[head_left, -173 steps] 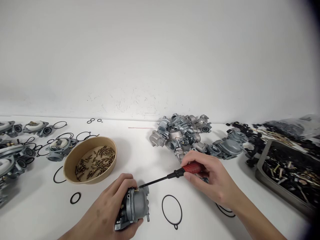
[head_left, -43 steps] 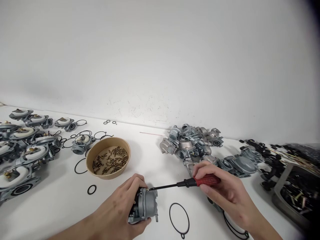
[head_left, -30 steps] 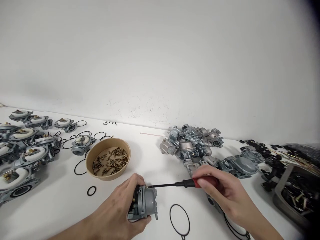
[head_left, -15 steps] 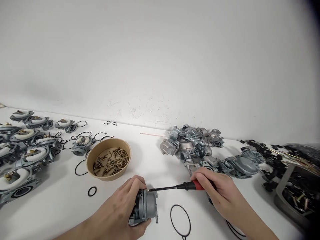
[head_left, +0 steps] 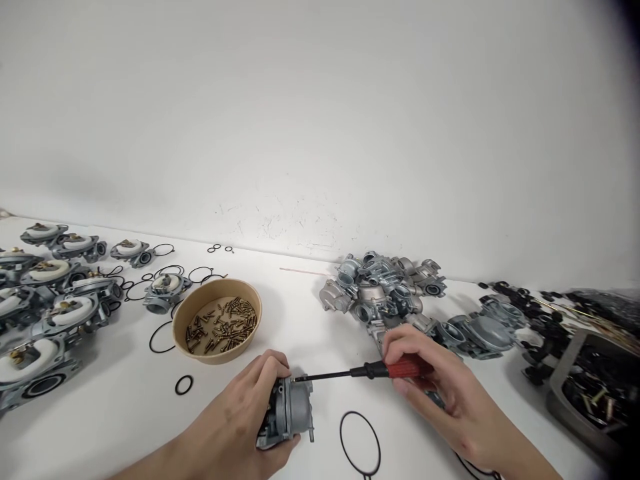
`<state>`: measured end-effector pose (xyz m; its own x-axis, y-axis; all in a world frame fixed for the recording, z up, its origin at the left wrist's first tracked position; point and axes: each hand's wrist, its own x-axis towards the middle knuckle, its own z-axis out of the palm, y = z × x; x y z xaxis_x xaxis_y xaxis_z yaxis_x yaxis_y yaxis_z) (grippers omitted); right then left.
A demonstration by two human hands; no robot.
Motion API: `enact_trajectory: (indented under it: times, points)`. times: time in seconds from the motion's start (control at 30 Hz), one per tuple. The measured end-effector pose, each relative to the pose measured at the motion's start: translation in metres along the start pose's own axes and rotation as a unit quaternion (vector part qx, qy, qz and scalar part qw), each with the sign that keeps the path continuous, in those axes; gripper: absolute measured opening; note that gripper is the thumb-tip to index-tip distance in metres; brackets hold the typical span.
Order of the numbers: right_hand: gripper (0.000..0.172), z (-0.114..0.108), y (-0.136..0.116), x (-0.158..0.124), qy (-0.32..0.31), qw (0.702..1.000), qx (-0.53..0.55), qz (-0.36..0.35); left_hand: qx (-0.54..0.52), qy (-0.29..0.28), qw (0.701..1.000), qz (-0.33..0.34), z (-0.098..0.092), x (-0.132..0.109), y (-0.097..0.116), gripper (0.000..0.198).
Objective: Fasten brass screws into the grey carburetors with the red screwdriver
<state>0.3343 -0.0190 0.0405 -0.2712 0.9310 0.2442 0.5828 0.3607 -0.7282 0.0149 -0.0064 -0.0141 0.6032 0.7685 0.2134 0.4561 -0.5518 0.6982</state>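
My left hand [head_left: 245, 413] is closed around a grey metal carburetor [head_left: 299, 408], holding it on its side low on the table with its rounded bowl facing right. In my right hand [head_left: 440, 390] is a screwdriver [head_left: 407, 369] with a red and black handle, gripped between thumb and fingers. The dark shaft runs level to the left, and its tip meets a small screw at the carburetor's upper edge. A large black rubber ring [head_left: 360, 442] lies between the two hands on the tabletop.
A cardboard bowl [head_left: 217, 357] of brass screws stands left of centre. Several carburetors with white floats [head_left: 70, 310] fill the left side, among black O-rings [head_left: 184, 385]. Metal carburetor bodies [head_left: 370, 293] are heaped behind my right hand. A grey tray [head_left: 563, 393] of dark parts sits far right.
My right hand's fingers have opened out and shifted around the handle, baring more of its red grip. The carburetor and my left hand have hardly moved.
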Motion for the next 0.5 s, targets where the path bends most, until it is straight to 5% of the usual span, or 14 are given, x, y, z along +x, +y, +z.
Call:
enact_trajectory:
  times: [0.17, 0.33, 0.5]
  points:
    - [0.036, 0.0008, -0.0006, 0.0009, 0.028, 0.999, -0.014, -0.009, -0.002, 0.006, 1.0, 0.015, 0.0011, -0.0007, -0.0009, 0.054]
    - [0.019, -0.0004, -0.0002, -0.0009, 0.027, 0.999, 0.005, -0.025, -0.009, 0.008, 1.0, 0.012, 0.0005, -0.0002, 0.0003, 0.053]
    - [0.029, 0.0034, 0.0074, 0.0023, 0.037, 0.997, -0.056, -0.036, -0.01, -0.013, 1.0, 0.004, -0.0031, 0.0003, 0.003, 0.052]
